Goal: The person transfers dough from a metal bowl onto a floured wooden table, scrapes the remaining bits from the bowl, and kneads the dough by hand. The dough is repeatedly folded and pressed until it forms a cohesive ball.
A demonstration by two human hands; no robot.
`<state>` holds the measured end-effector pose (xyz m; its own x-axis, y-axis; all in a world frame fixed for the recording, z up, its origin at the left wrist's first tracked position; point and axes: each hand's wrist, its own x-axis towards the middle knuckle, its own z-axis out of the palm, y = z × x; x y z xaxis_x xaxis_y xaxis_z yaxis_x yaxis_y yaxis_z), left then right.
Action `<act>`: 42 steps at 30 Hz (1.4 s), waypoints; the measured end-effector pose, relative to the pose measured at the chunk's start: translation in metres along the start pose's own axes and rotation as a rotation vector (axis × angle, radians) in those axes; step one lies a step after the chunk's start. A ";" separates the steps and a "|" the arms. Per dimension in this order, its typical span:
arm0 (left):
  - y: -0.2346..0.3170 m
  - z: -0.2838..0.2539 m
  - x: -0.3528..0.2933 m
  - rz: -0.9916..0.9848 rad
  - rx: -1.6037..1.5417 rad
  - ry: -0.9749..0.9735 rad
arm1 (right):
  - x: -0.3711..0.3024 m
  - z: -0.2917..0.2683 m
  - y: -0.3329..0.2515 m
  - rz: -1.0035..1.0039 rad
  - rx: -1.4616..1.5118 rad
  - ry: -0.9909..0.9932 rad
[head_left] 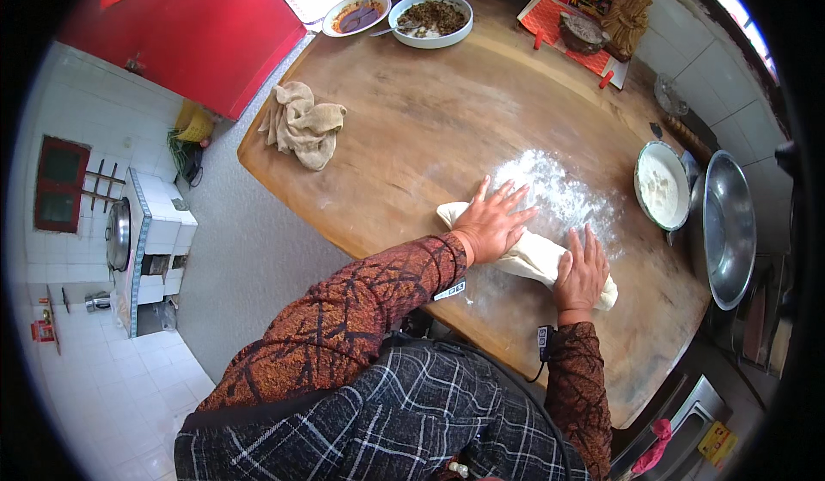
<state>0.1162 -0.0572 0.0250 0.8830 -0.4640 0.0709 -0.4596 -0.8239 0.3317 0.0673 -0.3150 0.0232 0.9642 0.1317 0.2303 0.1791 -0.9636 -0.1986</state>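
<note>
A long roll of dough is set near the close edge of the wooden table, at about four o'clock from the middle of the view, with its ends turned toward ten and four o'clock. It is covered near its ten o'clock end by the left hand, whose fingers are spread wide, and near its four o'clock end by the right hand, whose fingers are parted less. Neither hand is seen curled into a grip; how hard the dough is pressed cannot be told. The hands are placed well apart, probably so that pressure is shared along the length.

Loose flour is scattered at one o'clock from the dough, likely to keep it from sticking. A bowl of flour is stood at two o'clock, seemingly for easy reach, beside a metal basin tilted near three. A crumpled cloth is left at ten o'clock, and a dish of brown food at eleven, presumably to leave working room.
</note>
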 end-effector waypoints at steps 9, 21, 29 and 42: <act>0.000 0.002 0.013 0.004 -0.023 -0.020 | 0.014 0.006 0.001 0.132 -0.032 0.002; 0.021 0.005 -0.090 0.168 -0.027 0.048 | -0.103 -0.028 -0.031 0.082 -0.042 -0.139; 0.016 0.006 -0.035 0.096 0.078 -0.046 | -0.048 -0.020 -0.017 0.155 -0.029 -0.160; 0.016 0.000 -0.013 0.054 -0.123 -0.072 | -0.024 -0.009 -0.003 0.195 -0.093 -0.103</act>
<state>0.0979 -0.0643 0.0293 0.8460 -0.5325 0.0261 -0.4875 -0.7529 0.4421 0.0423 -0.3173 0.0265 0.9944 -0.0410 0.0971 -0.0271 -0.9897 -0.1403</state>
